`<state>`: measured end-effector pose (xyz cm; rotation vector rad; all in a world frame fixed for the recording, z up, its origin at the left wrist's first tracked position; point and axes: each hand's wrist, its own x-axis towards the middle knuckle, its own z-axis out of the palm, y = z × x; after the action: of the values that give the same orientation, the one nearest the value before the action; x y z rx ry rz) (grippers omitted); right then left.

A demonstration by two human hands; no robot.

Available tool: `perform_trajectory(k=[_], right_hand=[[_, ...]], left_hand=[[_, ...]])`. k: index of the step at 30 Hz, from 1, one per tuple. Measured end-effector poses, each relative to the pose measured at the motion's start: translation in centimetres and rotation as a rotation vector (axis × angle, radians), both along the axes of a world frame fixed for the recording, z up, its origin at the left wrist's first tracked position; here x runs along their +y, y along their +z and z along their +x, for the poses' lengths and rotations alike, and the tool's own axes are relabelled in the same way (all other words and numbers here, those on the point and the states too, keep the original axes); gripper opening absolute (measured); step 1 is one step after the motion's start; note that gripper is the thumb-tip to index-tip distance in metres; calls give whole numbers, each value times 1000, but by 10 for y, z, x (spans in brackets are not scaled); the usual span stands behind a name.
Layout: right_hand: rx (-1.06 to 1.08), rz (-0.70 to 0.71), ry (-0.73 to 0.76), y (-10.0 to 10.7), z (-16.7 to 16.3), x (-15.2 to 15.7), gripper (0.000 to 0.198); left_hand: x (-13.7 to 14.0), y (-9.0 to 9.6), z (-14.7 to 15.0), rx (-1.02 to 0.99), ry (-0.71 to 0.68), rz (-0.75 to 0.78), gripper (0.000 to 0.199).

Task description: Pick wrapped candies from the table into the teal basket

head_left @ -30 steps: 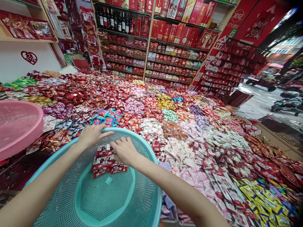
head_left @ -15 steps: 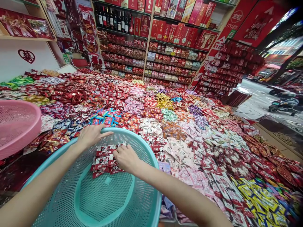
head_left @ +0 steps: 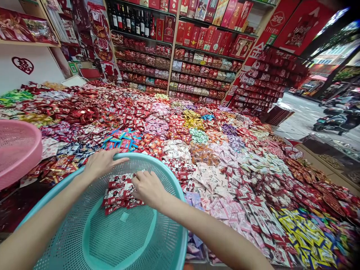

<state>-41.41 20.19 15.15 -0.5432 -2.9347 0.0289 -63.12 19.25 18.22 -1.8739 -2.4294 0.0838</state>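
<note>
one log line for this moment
left hand: on teal basket rim | right hand: at red-and-white packets inside | pink basket: far left

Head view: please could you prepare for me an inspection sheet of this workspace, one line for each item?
Surface: heaped wrapped packets, grouped by colour; what lies beneath them is mostly hidden.
Job's things: teal basket, with red-and-white packets inside.
Clutter: pink basket at the picture's left edge.
Left hand: on the teal basket's far rim; firmness of grip unclear.
Right hand: at the red-and-white packets, fingers curled; whether it grips any is hidden.
Cables: nothing seen.
Surroundings: shelves behind with dark bottles and red boxes; parked scooter outside, right.
</note>
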Motion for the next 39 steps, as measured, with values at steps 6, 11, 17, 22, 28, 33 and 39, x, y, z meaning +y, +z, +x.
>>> perform_trajectory(k=[6,11,17,22,28,33,39], right_hand=[[335,-120,-217,31,44,43,26],[270,-176,-487,0,104,97,20],[-428,-237,-381,-61,147,110,30],[-552,-201,-362,-85,155,102,31],[-580,-109,-347,-96,156,97,30],[-555,-45,-333,-104,159,95,26],[-495,-8,-357,-112,168,101,30]], left_hand=[[-14,0,-19,-4,84,-19,78],[-24,1,-29,-8,138,-39,76],[-26,4,-24,-11,162,-53,75],[-25,8,-22,-19,166,-60,75],[-24,7,-22,-20,166,-60,75],[-25,8,-22,-21,169,-51,74],[-24,5,-23,-30,168,-44,75]])
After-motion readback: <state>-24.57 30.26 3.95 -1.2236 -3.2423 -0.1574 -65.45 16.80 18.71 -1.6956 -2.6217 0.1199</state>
